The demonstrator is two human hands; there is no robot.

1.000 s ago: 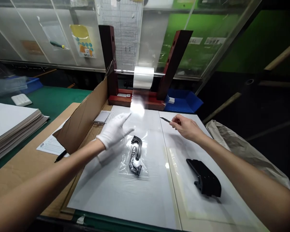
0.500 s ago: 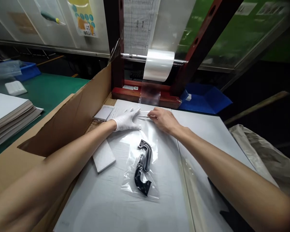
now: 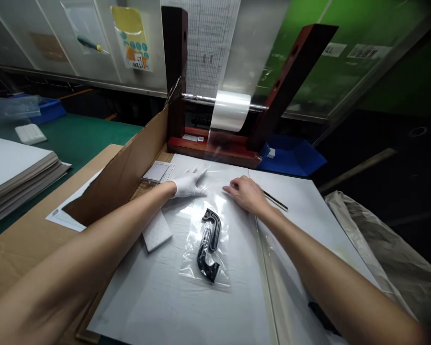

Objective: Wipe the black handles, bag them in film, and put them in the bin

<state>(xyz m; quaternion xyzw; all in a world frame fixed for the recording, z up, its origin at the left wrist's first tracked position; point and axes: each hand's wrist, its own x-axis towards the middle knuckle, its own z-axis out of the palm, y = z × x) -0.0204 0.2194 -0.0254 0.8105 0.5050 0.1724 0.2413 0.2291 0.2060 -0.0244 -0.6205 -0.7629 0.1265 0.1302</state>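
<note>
My left hand (image 3: 189, 184), in a white glove, lies with its fingers spread on clear film over the white board (image 3: 187, 306). To its right, my bare right hand (image 3: 246, 192) has its thumb and index finger near the film, fingers curled. A thin dark stick-like tool (image 3: 276, 200) shows beyond the right hand, its near end hidden by that hand. Below both hands, two black curved parts (image 3: 211, 230) lie inside a clear plastic bag (image 3: 190, 268). A white foam block (image 3: 157, 232) sits beneath my left forearm.
A film roll (image 3: 232, 111) hangs on a metal rod in a dark red stand (image 3: 215, 148). Cardboard (image 3: 118, 177) stands at the left, beside stacked sheets (image 3: 17, 177). A blue bin (image 3: 294, 155) is behind right, and brown wrapping (image 3: 391, 254) lies at the right.
My right hand has moved slightly right, away from the left hand. The thin tool, earlier between the hands, now points right from beneath the right hand. The whole view has shifted somewhat.
</note>
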